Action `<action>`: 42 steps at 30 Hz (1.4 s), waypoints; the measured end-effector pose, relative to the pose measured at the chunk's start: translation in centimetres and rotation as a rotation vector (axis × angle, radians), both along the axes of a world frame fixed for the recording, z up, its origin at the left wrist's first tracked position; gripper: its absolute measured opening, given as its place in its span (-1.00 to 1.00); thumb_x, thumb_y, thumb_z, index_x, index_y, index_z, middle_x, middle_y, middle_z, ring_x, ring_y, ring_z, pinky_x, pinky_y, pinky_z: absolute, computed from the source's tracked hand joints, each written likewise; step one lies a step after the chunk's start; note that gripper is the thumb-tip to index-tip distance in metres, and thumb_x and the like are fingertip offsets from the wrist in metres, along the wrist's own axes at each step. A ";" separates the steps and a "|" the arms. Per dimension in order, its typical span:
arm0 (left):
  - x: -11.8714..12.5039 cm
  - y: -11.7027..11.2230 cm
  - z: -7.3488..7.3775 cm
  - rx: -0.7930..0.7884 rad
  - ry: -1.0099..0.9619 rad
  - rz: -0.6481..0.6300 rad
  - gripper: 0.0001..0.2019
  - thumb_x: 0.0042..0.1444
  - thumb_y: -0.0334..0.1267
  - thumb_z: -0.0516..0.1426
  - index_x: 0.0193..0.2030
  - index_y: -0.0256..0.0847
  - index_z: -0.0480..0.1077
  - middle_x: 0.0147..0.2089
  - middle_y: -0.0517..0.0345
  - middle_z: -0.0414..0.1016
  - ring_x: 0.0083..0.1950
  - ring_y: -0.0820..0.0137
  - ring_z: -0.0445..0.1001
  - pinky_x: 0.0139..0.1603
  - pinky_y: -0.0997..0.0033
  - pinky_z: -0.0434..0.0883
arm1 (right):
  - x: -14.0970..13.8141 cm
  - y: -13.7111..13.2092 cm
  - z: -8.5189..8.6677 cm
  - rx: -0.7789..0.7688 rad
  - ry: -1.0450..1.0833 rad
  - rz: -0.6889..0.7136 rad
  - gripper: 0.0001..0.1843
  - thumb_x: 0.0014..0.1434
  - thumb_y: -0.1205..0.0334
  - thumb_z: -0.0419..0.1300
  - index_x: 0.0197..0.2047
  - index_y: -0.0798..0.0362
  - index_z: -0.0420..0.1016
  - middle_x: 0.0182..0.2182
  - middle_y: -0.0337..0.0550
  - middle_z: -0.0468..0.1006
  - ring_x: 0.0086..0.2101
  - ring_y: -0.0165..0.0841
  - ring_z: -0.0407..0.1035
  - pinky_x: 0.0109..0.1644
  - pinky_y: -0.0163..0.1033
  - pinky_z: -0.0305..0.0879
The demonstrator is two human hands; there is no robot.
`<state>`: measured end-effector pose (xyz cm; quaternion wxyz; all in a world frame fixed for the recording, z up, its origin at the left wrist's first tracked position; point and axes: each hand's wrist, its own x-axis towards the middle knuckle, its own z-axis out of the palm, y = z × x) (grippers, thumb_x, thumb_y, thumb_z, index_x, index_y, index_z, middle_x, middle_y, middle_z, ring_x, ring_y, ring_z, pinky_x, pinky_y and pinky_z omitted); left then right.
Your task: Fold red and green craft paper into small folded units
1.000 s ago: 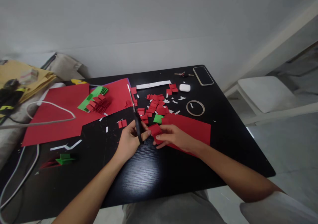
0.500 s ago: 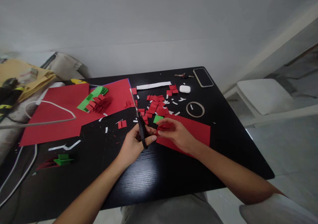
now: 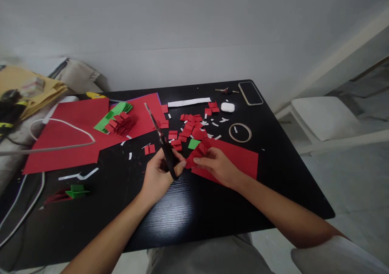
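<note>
Black-handled scissors (image 3: 166, 152) rest in my left hand (image 3: 155, 178), their blades pointing up and away to the left. My right hand (image 3: 219, 166) pinches a folded red paper piece (image 3: 192, 159) between thumb and fingers, close to my left fingertips; whether those touch it is hard to tell. Beneath my right hand lies a flat red sheet (image 3: 241, 157). Just beyond the hands are a small green paper square (image 3: 193, 144) and a heap of small folded red paper pieces (image 3: 189, 128).
Left on the black table (image 3: 146, 233) are red sheets (image 3: 69, 144), green folded strips (image 3: 111, 118) and a white cable (image 3: 60, 148). At the back right lie a phone (image 3: 250, 93), keys (image 3: 226, 90), a white case (image 3: 227, 107) and a tape ring (image 3: 240, 133). White paper scraps are scattered about.
The scissors have tilted further left in my left hand. The folded red paper in my right hand has opened out and shows more between the hands.
</note>
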<state>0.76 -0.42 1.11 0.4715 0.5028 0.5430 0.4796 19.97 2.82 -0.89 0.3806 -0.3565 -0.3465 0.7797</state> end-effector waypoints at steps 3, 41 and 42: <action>-0.4 0.4 0.3 -0.014 0.003 0.004 -0.71 -0.05 -0.21 0.45 -0.29 -0.19 0.46 -0.36 0.26 0.53 -0.41 0.48 0.39 -0.36 0.49 0.38 | 0.2 -0.1 0.5 0.013 -0.027 0.044 -0.69 0.00 0.22 0.56 -0.21 0.06 0.61 -0.32 -0.21 0.66 -0.31 -0.32 0.56 -0.06 -0.13 0.53; -3.7 1.6 1.6 -0.085 1.006 -0.509 -0.62 0.22 0.09 0.14 -0.46 -0.11 0.26 -0.51 0.20 0.40 -0.51 0.33 0.32 -0.42 0.39 0.08 | 2.2 3.2 1.0 0.172 -0.144 -0.502 -0.71 0.02 0.20 0.48 -0.19 -0.02 0.54 -0.23 -0.20 0.62 -0.19 -0.28 0.55 0.04 -0.03 0.58; -3.7 1.6 1.7 -0.077 1.010 -0.507 -0.63 0.22 0.08 0.14 -0.46 -0.11 0.26 -0.50 0.19 0.41 -0.50 0.33 0.32 -0.41 0.39 0.07 | 2.1 3.1 1.0 0.174 -0.148 -0.498 -0.71 0.02 0.20 0.48 -0.19 -0.01 0.55 -0.24 -0.20 0.62 -0.19 -0.28 0.55 0.02 -0.04 0.59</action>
